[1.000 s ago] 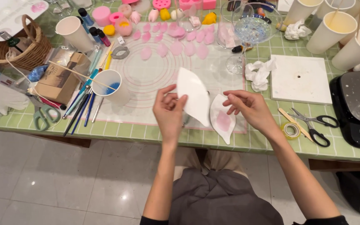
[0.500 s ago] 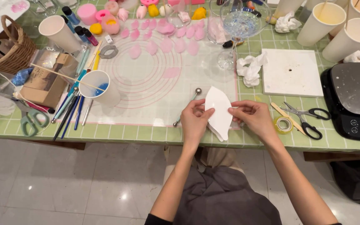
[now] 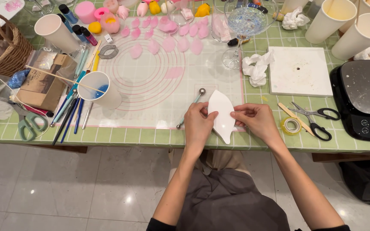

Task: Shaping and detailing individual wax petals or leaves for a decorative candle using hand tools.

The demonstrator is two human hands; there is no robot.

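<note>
While pinching, both hands point(image 3: 228, 122) grip a white leaf-shaped mold point(image 3: 222, 114).

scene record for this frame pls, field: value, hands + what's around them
left hand: grips the left edge of the white leaf-shaped mould
right hand: grips the mould's right edge
mould: closed, held over the near edge of the clear mat
ball tool: lies on the mat, just left of the left hand
tape roll: on the green tiled table, right of the right hand
scissors: beside the tape roll
pink petals: spread along the mat's far side
paper cup: left part of the mat
</note>
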